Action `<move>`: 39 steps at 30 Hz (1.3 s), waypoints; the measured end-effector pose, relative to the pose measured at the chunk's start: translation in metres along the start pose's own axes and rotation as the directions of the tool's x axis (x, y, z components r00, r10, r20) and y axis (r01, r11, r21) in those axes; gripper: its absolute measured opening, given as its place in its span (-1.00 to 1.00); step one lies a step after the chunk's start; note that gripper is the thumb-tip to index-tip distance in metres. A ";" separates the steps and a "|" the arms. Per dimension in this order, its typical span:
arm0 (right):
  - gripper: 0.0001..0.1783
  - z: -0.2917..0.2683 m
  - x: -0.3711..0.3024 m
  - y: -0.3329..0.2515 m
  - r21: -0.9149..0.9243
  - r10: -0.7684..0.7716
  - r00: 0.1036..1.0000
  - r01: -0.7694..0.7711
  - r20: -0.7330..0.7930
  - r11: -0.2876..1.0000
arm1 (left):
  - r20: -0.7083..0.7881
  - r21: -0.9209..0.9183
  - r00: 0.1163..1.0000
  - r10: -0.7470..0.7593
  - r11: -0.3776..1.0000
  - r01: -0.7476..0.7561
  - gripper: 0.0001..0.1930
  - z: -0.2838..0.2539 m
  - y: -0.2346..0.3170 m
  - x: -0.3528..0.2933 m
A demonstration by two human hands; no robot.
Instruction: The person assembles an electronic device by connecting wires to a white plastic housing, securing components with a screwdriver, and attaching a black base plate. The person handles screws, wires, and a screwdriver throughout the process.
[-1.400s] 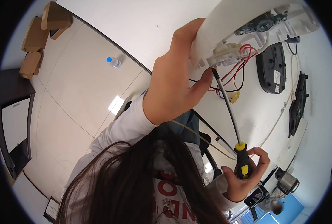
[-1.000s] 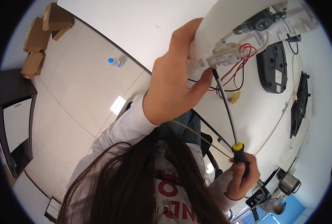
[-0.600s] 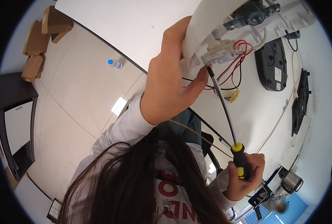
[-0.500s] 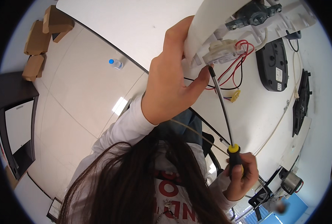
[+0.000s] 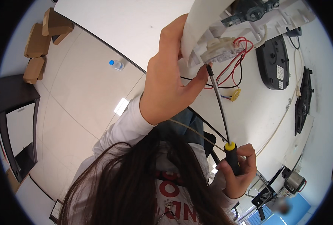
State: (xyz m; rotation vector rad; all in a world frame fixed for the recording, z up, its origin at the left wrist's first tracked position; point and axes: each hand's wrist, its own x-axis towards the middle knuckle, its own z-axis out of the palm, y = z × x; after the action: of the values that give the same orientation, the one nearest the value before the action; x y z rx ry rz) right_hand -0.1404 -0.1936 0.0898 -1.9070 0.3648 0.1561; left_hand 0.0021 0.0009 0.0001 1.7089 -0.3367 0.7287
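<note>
My left hand [image 5: 170, 75] is wrapped round the edge of a white plastic housing [image 5: 198, 30], holding it up with its inner side showing. Inside it sit a dark grey bracket [image 5: 254, 14] and a clear round part [image 5: 220, 50] with red and black wires [image 5: 238, 63]. The wires run down to a small yellow connector [image 5: 235, 94]. A long screwdriver [image 5: 220, 107] with a black and yellow handle is in my right hand [image 5: 241, 172], fingers closed round the handle. Its dark tip meets the housing beside my left thumb, near the clear part; the exact contact spot is hidden.
On the white table [image 5: 114, 18] rests a black base-like part [image 5: 273, 65]. Beyond it lie a long black frame piece [image 5: 304, 101] and a pale cable [image 5: 277, 129]. A bottle with a blue cap [image 5: 116, 65] and cardboard boxes [image 5: 37, 41] are on the floor side.
The housing and my left hand have shifted slightly left. My right hand has turned on the screwdriver handle and moved a little left and up, while the tip stays by the left thumb.
</note>
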 end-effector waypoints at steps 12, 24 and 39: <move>-0.40 0.011 0.003 0.016 0.466 0.246 0.674 -0.685 0.696 0.560 | 0.004 -0.047 1.000 0.015 0.999 -0.015 -0.19 0.005 0.001 0.001; -0.63 0.009 0.003 0.003 -0.177 -0.066 0.989 0.088 0.129 0.980 | 0.018 -0.007 0.999 -0.037 0.999 0.037 -0.24 0.000 -0.001 0.002; -0.71 -0.074 0.023 0.022 0.143 -0.209 0.964 0.186 0.167 0.972 | -0.108 -0.177 0.962 -0.252 0.957 0.231 -0.32 0.000 -0.003 -0.022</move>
State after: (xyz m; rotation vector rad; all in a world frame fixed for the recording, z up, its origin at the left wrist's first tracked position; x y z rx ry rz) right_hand -0.1305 -0.2734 0.0898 -1.7755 0.0585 0.1682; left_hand -0.0135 -0.0014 -0.0160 1.5074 -0.0905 0.6106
